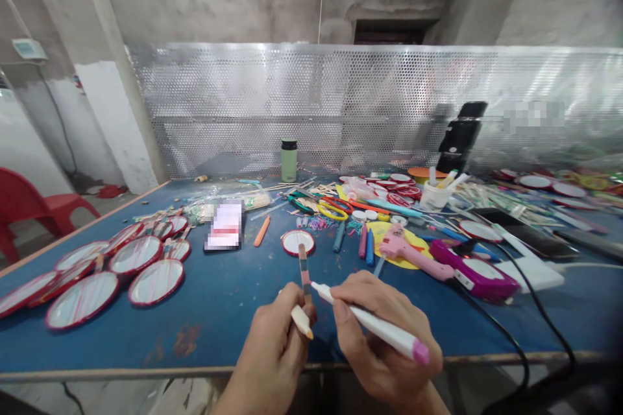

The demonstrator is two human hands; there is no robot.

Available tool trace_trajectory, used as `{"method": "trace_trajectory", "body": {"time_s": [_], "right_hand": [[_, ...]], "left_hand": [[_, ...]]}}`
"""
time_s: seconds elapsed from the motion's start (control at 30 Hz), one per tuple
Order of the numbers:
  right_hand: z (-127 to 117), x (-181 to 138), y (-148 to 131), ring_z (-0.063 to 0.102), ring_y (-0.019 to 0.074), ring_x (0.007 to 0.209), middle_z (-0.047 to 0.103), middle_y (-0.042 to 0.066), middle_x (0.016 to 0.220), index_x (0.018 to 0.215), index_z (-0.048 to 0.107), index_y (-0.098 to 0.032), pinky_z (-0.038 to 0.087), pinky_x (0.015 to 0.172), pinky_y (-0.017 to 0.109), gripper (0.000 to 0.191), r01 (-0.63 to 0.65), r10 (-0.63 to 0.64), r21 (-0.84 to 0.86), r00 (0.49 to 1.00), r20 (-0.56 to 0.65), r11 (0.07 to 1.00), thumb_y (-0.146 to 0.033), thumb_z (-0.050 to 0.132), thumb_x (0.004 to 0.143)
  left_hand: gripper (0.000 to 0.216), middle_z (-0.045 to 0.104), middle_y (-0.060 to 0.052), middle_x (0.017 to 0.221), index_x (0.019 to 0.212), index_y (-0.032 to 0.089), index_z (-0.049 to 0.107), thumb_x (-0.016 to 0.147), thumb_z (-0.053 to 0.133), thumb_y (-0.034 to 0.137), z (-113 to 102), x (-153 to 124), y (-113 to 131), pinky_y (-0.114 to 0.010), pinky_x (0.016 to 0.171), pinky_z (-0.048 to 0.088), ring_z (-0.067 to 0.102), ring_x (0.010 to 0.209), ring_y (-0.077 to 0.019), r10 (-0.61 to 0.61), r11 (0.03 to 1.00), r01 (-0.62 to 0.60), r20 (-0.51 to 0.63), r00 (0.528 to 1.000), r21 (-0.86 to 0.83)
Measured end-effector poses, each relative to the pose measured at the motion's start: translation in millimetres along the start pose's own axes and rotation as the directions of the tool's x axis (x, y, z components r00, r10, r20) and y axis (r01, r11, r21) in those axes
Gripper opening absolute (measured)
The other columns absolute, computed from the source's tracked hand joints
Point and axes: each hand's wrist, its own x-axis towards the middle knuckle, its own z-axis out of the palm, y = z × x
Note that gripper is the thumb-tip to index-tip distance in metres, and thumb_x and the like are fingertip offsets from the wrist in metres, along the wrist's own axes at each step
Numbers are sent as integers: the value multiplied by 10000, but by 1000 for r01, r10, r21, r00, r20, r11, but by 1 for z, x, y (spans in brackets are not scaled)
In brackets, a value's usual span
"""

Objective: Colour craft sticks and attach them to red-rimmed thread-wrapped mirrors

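My left hand (275, 343) is closed around the lower end of a wooden craft stick (304, 259) with dark and pink bands on it. At the stick's far end is a small round white disc (294, 241) with a red rim. A pale marker (302, 322) with a yellow-orange end is also tucked between the left fingers. In my right hand (384, 331) is a white marker (377, 324) with a pink-purple end, held like a pen. Its pink tip points left and meets, or nearly meets, the stick's pink band just above my left fingers.
Red-rimmed discs (156, 281) lie grouped at left, near a phone (224, 225) and an orange marker (261, 231). A pink glue gun (411, 253), purple device (474, 269) and cable (540, 311) occupy the right. Scissors (333, 209), a green bottle (289, 162) and a perforated metal screen (253, 97) stand farther back.
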Motion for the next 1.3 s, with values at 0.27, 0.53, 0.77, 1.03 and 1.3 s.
{"method": "trace_trajectory", "body": {"time_s": [0.27, 0.53, 0.77, 1.03, 1.3], "right_hand": [[1, 0, 1, 661, 135, 662, 668, 3, 734, 913, 627, -171, 502, 629, 267, 166, -4, 3, 26, 1000, 10, 1000, -36, 606, 818], [-1, 1, -1, 670, 136, 662, 680, 3, 719, 904, 617, -178, 501, 618, 256, 156, 19, -20, 30, 999, 44, 999, -45, 585, 830], [0, -1, -1, 662, 128, 666, 669, 2, 727, 911, 624, -170, 500, 641, 250, 156, 7, -7, 27, 1000, 12, 1000, -43, 602, 824], [0, -2, 0, 668, 130, 685, 671, 2, 736, 914, 628, -175, 503, 659, 255, 162, 6, -6, -3, 1000, 5, 1000, -40, 605, 828], [1, 0, 0, 655, 113, 658, 664, 0, 730, 903, 634, -167, 506, 641, 241, 166, 2, -2, 13, 1000, -11, 1000, -25, 603, 823]], "left_hand": [[282, 397, 65, 631, 739, 231, 369, 1001, 379, 334, 0, -1, 3, -232, 544, 282, 321, 568, -113, -4, 1000, 4, -3, 1000, -11], [298, 383, 67, 635, 747, 233, 372, 1008, 373, 375, 1, -1, 2, -231, 525, 274, 316, 565, -114, 2, 999, -2, -7, 1000, -49], [305, 407, 62, 646, 740, 236, 361, 1011, 360, 376, 0, 0, 2, -232, 536, 293, 329, 575, -116, 31, 999, -31, -4, 1000, -22], [298, 361, 76, 624, 745, 243, 333, 1013, 359, 372, 0, 0, -2, -253, 559, 269, 303, 569, -119, 25, 998, -24, 20, 999, -54], [298, 377, 71, 642, 745, 240, 338, 1016, 355, 362, 0, 1, -4, -259, 590, 276, 315, 601, -123, 30, 999, -29, 11, 1000, -43]]}}
